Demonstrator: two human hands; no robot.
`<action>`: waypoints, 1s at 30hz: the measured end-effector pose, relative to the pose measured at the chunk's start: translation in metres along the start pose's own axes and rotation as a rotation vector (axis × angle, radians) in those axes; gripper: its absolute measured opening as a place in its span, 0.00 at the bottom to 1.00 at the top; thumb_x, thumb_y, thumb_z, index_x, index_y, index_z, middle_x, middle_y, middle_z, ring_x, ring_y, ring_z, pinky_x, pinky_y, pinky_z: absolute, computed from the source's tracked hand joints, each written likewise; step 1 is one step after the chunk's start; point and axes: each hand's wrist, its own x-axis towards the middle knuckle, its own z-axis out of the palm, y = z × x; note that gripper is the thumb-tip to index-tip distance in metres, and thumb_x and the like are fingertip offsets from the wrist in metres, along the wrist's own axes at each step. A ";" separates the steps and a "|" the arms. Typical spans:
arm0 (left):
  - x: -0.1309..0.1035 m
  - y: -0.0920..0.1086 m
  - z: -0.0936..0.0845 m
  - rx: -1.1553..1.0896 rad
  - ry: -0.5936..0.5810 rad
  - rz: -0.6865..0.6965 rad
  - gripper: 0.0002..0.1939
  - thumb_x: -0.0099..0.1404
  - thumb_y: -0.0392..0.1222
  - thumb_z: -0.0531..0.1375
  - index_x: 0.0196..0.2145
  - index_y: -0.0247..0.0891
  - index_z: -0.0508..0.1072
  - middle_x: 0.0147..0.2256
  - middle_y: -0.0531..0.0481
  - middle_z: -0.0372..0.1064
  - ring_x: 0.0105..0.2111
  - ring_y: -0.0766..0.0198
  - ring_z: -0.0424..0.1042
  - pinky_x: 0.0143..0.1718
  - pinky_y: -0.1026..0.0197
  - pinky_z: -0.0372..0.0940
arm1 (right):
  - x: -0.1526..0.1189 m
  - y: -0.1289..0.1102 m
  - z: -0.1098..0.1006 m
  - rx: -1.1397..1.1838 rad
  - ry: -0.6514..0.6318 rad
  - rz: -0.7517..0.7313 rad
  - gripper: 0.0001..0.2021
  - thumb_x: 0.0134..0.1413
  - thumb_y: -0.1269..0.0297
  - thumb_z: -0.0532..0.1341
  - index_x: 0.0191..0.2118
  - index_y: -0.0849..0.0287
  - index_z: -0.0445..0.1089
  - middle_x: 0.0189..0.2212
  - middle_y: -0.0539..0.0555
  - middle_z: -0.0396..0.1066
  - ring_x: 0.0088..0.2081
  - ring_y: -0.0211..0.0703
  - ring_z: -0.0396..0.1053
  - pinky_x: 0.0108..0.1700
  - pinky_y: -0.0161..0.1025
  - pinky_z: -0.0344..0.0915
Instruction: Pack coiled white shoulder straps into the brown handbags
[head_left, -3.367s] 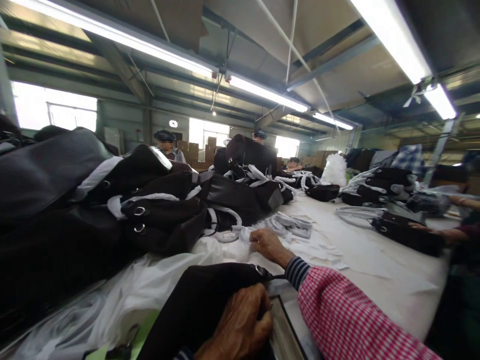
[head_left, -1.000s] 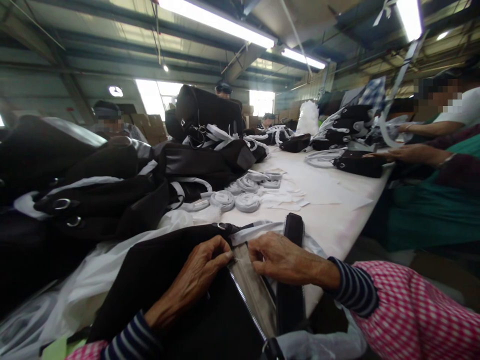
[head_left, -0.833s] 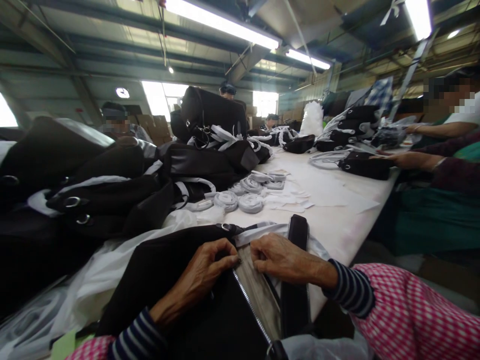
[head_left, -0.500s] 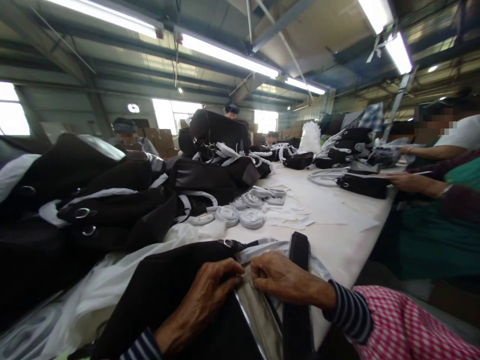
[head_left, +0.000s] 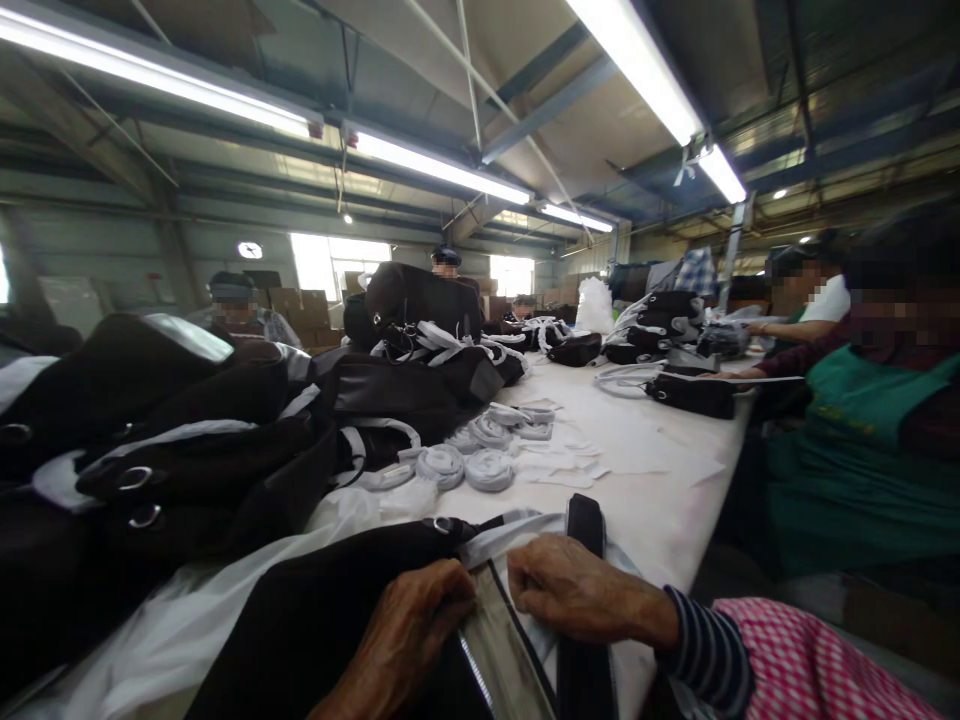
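Note:
A black bag (head_left: 300,620) lies before me, its zipper (head_left: 475,675) parted so that beige lining (head_left: 502,640) shows. My left hand (head_left: 412,635) is closed on the bag's edge at the upper end of the zipper, its fingertips partly hidden. Just right of the opening, my right hand (head_left: 577,590) has its fingers curled into a fist; what it holds, if anything, cannot be made out. Under the right wrist runs a wide black strap (head_left: 585,530), beside pale wrapping. A metal ring (head_left: 442,524) sits at the bag's far corner.
Black bags (head_left: 187,460) are heaped on the left, with clear plastic sheeting (head_left: 187,600) in front. Coiled white-wrapped straps (head_left: 489,469) and paper scraps (head_left: 562,465) lie mid-table. Co-workers stand along the right side, one in a green apron (head_left: 862,460) by another black bag (head_left: 690,392).
My hands have drawn apart a little, the right one moving slightly right of the bag's opening. The view has tilted up and turned right, showing more of the co-worker in green.

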 end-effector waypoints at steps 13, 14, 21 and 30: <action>0.011 0.008 -0.001 0.225 -0.079 -0.193 0.07 0.71 0.40 0.51 0.35 0.42 0.67 0.34 0.51 0.73 0.36 0.59 0.74 0.36 0.61 0.58 | -0.003 -0.005 -0.010 0.375 -0.351 -0.094 0.02 0.47 0.72 0.63 0.29 0.60 0.70 0.23 0.46 0.66 0.24 0.34 0.64 0.26 0.28 0.57; 0.010 0.008 -0.001 0.240 -0.089 -0.190 0.07 0.71 0.41 0.51 0.35 0.42 0.67 0.34 0.51 0.73 0.36 0.58 0.75 0.36 0.61 0.58 | -0.007 -0.002 -0.015 0.439 -0.338 -0.098 0.01 0.48 0.72 0.63 0.29 0.61 0.70 0.23 0.46 0.67 0.24 0.33 0.63 0.25 0.27 0.57; 0.046 0.045 -0.025 0.476 -0.109 -0.020 0.09 0.65 0.41 0.60 0.43 0.47 0.73 0.38 0.50 0.78 0.39 0.53 0.77 0.38 0.58 0.59 | 0.004 0.045 -0.008 0.804 0.124 0.099 0.04 0.42 0.71 0.60 0.29 0.62 0.69 0.21 0.48 0.73 0.17 0.32 0.64 0.18 0.27 0.57; 0.193 0.024 0.018 0.684 -0.043 -0.013 0.20 0.67 0.38 0.59 0.56 0.37 0.67 0.53 0.36 0.72 0.56 0.44 0.69 0.50 0.50 0.65 | 0.000 0.070 -0.005 1.044 0.356 0.053 0.10 0.42 0.71 0.61 0.34 0.59 0.63 0.22 0.47 0.75 0.16 0.32 0.66 0.19 0.27 0.55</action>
